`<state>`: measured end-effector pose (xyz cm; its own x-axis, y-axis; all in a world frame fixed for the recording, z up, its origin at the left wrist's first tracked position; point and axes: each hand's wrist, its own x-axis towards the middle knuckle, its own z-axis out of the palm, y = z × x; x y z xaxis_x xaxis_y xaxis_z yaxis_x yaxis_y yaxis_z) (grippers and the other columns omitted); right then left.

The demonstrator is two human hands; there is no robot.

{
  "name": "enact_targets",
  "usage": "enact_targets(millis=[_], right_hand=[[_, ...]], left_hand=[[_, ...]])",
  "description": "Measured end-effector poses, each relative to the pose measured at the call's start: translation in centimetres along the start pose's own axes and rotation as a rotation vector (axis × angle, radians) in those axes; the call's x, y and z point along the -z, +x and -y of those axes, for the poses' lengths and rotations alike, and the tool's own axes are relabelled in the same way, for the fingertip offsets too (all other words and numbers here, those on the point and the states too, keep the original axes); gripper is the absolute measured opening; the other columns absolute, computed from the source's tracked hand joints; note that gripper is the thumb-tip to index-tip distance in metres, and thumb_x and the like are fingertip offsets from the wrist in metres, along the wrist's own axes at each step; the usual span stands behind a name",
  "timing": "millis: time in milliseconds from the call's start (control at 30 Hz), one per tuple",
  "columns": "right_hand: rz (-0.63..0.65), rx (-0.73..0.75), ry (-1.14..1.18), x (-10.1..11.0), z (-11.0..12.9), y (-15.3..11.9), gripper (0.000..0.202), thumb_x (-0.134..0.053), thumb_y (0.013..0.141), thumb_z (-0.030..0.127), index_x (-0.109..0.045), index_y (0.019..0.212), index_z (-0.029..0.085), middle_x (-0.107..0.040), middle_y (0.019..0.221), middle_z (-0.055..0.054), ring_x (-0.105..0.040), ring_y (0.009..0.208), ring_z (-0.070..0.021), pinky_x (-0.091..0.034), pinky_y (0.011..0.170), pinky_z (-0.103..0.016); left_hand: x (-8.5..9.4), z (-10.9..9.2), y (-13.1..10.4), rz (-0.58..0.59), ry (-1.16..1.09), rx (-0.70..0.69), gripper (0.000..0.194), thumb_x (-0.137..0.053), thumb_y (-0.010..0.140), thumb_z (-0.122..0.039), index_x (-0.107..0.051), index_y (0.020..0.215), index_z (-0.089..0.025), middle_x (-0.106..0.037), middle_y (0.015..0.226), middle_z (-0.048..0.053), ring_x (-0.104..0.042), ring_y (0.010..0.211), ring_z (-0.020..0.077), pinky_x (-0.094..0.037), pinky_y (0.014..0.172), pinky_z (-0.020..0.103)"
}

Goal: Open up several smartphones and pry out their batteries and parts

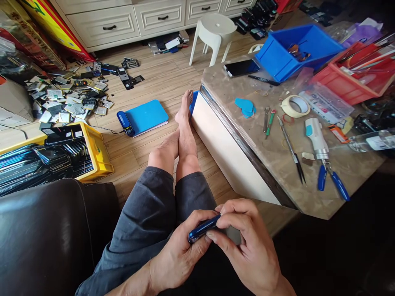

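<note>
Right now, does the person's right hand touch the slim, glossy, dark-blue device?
Touching. The head view shows the right hand, its thumb and a fingertip against one end of the slim, glossy, dark-blue device, with no visible gap.

Tape roll (286, 108), pliers (340, 187) on table (311, 201).

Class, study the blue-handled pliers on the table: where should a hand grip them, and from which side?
Likely around both blue handles, coming from the near side of the table. The pliers lie with those handles spread toward the camera, while their metal end lies close by the white tool.
</note>
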<state>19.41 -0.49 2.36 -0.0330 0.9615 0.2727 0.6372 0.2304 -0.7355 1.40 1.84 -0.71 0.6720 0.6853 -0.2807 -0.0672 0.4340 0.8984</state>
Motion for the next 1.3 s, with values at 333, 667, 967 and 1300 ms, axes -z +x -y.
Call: enact_targets(millis=[333,667,967,1300], right_hand=[[0.085,-0.007,0.02,1.2,0.7,-1.1,0.017,-0.061,0.095,0.007,-0.061,0.096,0.024,-0.057,0.103,-0.003,-0.067,0.102,-0.017,-0.06,0.087,-0.028],[0.059,-0.064,0.183,1.0,0.4,-2.7,0.029,-0.059,0.093,0.0,-0.062,0.108,0.025,-0.054,0.11,-0.003,-0.066,0.111,-0.0172,-0.063,0.093,-0.029],[0.057,-0.069,0.153,1.7,0.3,-3.3,0.028,-0.061,0.091,-0.001,-0.06,0.105,0.023,-0.056,0.11,-0.004,-0.067,0.11,-0.0171,-0.063,0.093,-0.029],[0.034,0.0,0.187,2.0,0.8,-3.0,0.037,-0.058,0.084,-0.012,-0.059,0.1,0.021,-0.053,0.107,-0.001,-0.064,0.105,-0.0137,-0.062,0.097,-0.03]], left_hand=[[-0.2,0.6,-0.4,0.038,-0.162,0.022,0.032,-0.065,0.1,-0.044,-0.061,0.124,-0.023,-0.065,0.12,0.005,-0.06,0.106,0.0173,-0.046,0.093,0.028],[-0.4,0.3,-0.3,0.122,-0.2,-0.025,0.019,-0.06,0.104,-0.031,-0.061,0.121,-0.023,-0.066,0.128,0.007,-0.062,0.115,0.0187,-0.047,0.102,0.033],[-0.2,0.5,-0.4,0.127,-0.148,-0.025,0.025,-0.061,0.103,-0.033,-0.061,0.127,-0.025,-0.064,0.124,0.006,-0.061,0.111,0.0183,-0.048,0.099,0.032],[-0.4,0.4,-0.6,0.156,-0.104,-0.025,0.03,-0.058,0.103,-0.042,-0.059,0.123,-0.02,-0.063,0.118,0.011,-0.06,0.106,0.0214,-0.048,0.095,0.035]])
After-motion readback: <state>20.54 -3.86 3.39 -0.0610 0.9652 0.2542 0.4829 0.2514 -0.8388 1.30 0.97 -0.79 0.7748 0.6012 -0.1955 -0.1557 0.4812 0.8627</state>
